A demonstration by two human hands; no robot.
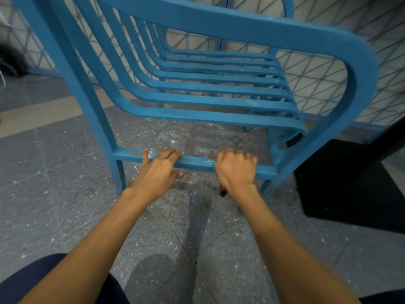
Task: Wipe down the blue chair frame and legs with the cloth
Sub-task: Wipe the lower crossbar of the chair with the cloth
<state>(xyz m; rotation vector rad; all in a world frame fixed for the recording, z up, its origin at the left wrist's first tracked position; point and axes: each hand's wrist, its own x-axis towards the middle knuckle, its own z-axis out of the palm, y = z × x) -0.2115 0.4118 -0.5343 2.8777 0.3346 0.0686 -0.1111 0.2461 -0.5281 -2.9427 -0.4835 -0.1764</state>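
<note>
Floor tiles (54, 194), grey and speckled, run under the whole scene, strewn with pale flecks and rusty crumbs near the middle. At the left a blue leg (96, 119) of the chair (219, 88) rises steeply out of view. From it a low crossbar (197, 162) runs rightward to the opposite leg, bearing orange-brown patches and whitish scraped spots. The left hand (156, 172) lies flat over this bar, fingers spread and loosely extended, their tips resting on the bar's top face, the thumb held apart below; it grips nothing. Above, the curved slats of the seat (219, 102) sweep from the backrest forward. Further right the right hand (235, 170) is curled into a fist against the same bar, knuckles over its top edge. A small dark red object (223, 190) sticks out beneath the heel of that hand; I cannot tell what it is, and no cloth can be made out. The rounded armrest loop (359, 91) closes the chair's right side, and a black block (350, 183) stands just beyond it. No writing is legible anywhere.
</note>
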